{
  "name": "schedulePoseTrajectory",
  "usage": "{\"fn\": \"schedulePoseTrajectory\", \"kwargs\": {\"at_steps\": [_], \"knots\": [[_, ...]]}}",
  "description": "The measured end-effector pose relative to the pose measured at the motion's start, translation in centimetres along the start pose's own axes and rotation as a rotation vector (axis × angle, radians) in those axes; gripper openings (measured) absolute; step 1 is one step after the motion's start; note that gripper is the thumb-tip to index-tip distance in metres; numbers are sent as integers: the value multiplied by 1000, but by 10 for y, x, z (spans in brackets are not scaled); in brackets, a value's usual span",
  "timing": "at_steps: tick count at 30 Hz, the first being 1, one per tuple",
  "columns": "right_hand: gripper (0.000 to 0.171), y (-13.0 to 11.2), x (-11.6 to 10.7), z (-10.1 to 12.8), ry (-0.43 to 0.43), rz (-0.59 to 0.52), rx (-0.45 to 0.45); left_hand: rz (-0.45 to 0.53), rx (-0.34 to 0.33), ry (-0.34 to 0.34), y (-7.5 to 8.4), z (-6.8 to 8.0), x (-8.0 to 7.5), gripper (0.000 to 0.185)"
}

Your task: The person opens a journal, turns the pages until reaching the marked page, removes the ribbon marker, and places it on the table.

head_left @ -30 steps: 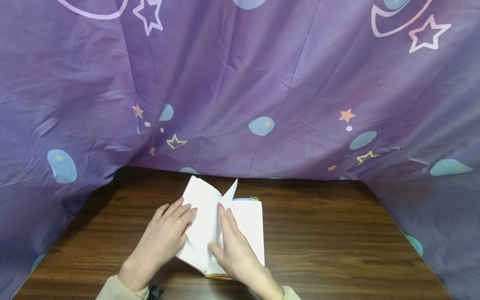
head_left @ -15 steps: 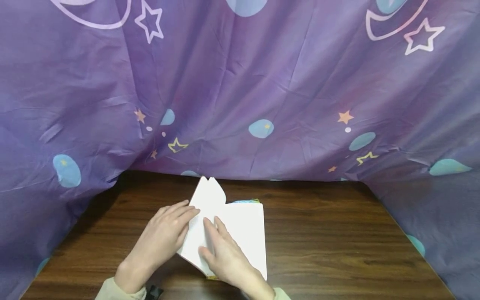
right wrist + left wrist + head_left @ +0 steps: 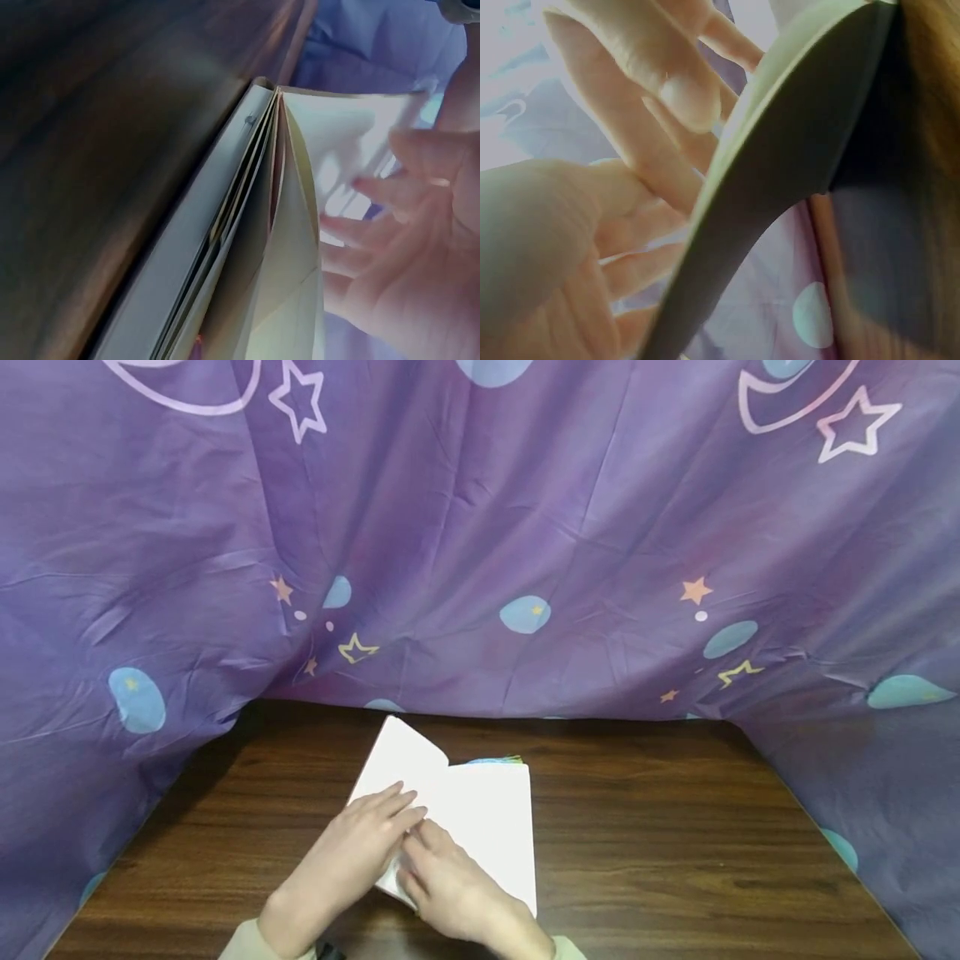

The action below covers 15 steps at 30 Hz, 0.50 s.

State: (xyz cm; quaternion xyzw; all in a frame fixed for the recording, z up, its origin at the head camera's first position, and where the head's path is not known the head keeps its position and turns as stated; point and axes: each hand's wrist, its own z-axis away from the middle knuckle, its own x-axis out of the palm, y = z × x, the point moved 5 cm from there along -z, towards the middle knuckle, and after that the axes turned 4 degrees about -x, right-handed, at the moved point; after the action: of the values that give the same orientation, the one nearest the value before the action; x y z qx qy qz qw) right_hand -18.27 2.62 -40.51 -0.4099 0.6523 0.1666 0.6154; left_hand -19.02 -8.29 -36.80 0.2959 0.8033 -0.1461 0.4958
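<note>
A book with blank white pages (image 3: pixel 487 827) lies open on the table, its left side raised at a slant. My left hand (image 3: pixel 352 852) rests across the left page with fingers extended, their tips close to the fold. Low over the middle of the book, my right hand (image 3: pixel 457 889) has its fingertips beside the left hand's. The right wrist view shows loosely fanned leaves (image 3: pixel 289 262) of the book beside relaxed fingers (image 3: pixel 360 225). In the left wrist view, the shaded underside of the raised side (image 3: pixel 780 142) covers part of the fingers.
The brown wooden table (image 3: pixel 675 843) extends on both sides of the book. A purple curtain (image 3: pixel 585 527) with stars and moons hangs behind and at the sides. Blue and yellow-green edging (image 3: pixel 498 760) shows at the book's far edge.
A leaf that stood up near the fold has gone over to the left and lies flat. My left hand moved right over the page; my right hand moved nearer me, and the hands came together.
</note>
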Motion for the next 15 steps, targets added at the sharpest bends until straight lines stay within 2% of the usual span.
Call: {"fn": "schedulePoseTrajectory", "kwargs": {"at_steps": [4,8,12,15], "knots": [[40,-1,0,2,-28,62,-77,-18,-15,-61,-2,2,8,35],[48,2,-2,6,-49,87,-127,12,-56,-108,-5,4,13,27],[55,5,-4,11,-95,34,-122,40,-92,-147,-7,5,15,27],[53,11,-6,16,-141,-30,-75,45,-104,-163,-8,5,16,28]]}}
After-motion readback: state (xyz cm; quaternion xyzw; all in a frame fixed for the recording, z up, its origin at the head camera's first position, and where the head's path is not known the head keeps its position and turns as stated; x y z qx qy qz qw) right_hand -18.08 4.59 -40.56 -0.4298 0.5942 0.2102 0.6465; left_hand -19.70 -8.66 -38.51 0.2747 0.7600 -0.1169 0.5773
